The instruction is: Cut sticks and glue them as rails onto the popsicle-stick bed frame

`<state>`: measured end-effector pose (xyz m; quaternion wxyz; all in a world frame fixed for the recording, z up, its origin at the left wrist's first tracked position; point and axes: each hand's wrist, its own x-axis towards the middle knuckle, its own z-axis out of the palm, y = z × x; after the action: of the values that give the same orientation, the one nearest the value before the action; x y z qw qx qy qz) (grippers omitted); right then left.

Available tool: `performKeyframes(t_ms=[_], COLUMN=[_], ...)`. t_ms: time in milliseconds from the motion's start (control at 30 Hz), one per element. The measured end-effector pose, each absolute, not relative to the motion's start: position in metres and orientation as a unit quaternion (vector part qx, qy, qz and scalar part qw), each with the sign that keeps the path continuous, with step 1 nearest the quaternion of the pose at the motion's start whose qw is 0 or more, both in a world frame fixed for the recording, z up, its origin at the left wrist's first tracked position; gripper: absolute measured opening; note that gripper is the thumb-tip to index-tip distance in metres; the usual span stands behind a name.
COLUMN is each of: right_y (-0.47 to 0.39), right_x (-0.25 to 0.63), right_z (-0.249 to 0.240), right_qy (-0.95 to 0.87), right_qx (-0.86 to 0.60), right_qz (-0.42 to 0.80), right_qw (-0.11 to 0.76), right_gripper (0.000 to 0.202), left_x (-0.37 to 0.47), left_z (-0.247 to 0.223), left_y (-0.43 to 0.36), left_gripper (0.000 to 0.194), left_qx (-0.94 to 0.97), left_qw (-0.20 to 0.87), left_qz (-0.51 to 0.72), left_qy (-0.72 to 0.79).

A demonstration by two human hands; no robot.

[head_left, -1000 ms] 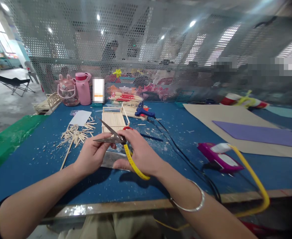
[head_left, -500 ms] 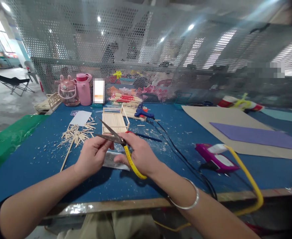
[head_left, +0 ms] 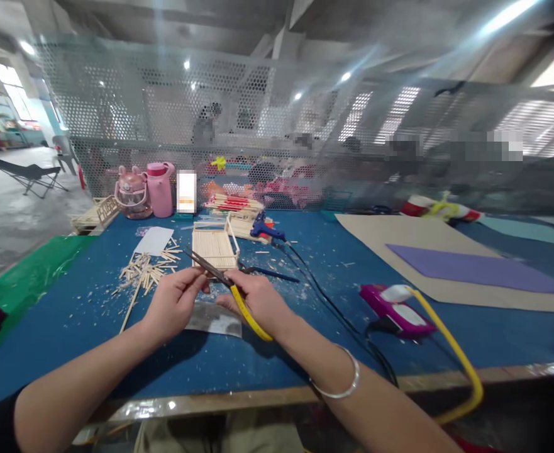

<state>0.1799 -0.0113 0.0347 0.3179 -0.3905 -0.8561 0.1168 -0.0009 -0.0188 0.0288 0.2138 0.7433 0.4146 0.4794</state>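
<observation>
The right hand (head_left: 262, 302) grasps the scissors (head_left: 236, 296), its fingers wrapped about the yellow handle. The blades lie almost together, and the long axis slants forward and left from the right palm, with the tips reaching past the left hand (head_left: 170, 302). That crossing is the relation that matters: the left fingertips sit right at the blades, near their middle, so the left hand is the nearer one to the cutting edges. The left thumb and fingers curl in toward each other there; I cannot tell whether they pinch something small or only meet.

Under both hands, a greyish strip (head_left: 215, 322) lies on the bench (head_left: 324, 333), partly hidden. Just beyond the fingers, straight ahead, is a stick frame (head_left: 212, 242), its floor sticks running away from the person. A heap of cut sticks (head_left: 145, 270) lies to its left, nearer the left hand, with a long stick (head_left: 130, 306) pointing back toward the left forearm and a white card (head_left: 155, 241) behind.

On the right side, a dark rod (head_left: 279, 275) rests beyond the right hand, with a blue glue gun (head_left: 266, 229) farther off. A purple device (head_left: 397, 308) stands well apart, to the right.
</observation>
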Motion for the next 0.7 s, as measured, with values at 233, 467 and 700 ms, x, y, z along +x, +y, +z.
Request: performKeyframes(t_ms=[233, 467, 700], right_y=[-0.009, -0.008, -0.013], right_x=[0.181, 0.185, 0.186], right_z=[0.041, 0.046, 0.046], right_qy=[-0.821, -0.800, -0.817], right_qx=[-0.390, -0.405, -0.378], right_qz=[0.138, 0.120, 0.098], right_qw=[0.393, 0.426, 0.424], right_gripper=[0.045, 0.042, 0.037], left_x=[-0.003, -0.003, 0.001], left_z=[0.015, 0.007, 0.010], left_y=[-0.009, -0.010, -0.013], left_gripper=[0.026, 0.027, 0.028], left_qx=[0.723, 0.697, 0.698], left_qw=[0.280, 0.317, 0.323], left_qz=[0.497, 0.511, 0.522], left_qy=[0.390, 0.390, 0.369])
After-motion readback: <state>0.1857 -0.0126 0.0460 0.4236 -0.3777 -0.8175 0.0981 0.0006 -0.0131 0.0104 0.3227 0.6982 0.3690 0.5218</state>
